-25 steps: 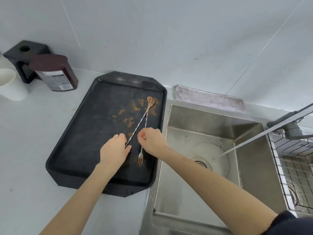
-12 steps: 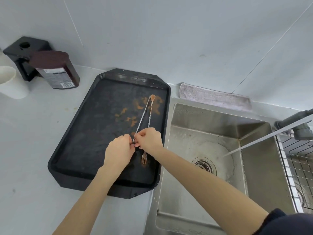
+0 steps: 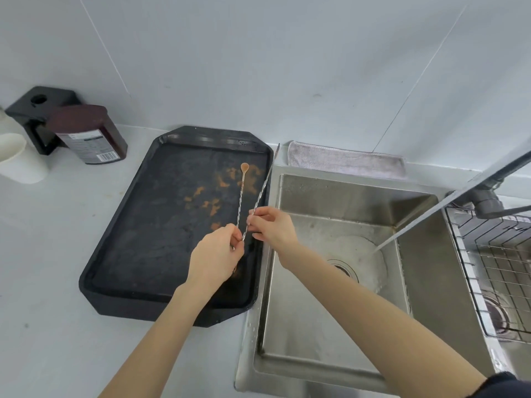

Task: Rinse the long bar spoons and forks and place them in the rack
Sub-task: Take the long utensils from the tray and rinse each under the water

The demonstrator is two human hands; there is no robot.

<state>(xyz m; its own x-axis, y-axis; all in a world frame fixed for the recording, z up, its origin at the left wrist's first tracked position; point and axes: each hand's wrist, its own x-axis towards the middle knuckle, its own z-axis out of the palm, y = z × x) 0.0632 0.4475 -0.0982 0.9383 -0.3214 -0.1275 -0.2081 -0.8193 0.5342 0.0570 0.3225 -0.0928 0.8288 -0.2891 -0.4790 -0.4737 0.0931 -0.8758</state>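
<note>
Two long twisted metal bar utensils are over the black tray [image 3: 138, 239]. One, the bar spoon [image 3: 243, 179], has a brown-stained bowl at its far end, and my left hand [image 3: 215, 254] pinches its near part. The second utensil [image 3: 264, 179] slants up toward the tray's right rim, its far tip blurred. My right hand [image 3: 270, 228] pinches its shaft, and its near end almost touches my left fingers. The wire rack [image 3: 494, 259] sits in the basin at the far right.
Brown stains mark the tray's floor. Right of the tray, water from the faucet [image 3: 485, 196] streams into the steel sink [image 3: 339, 196]. A grey cloth [image 3: 344, 160] lies behind the sink. A dark bottle [image 3: 89, 136], a black holder and a white cup [image 3: 17, 159] stand at the far left.
My right hand has lifted the second utensil off the tray and swung its far end right, over the tray rim. My left hand has pinched the bar spoon's shaft.
</note>
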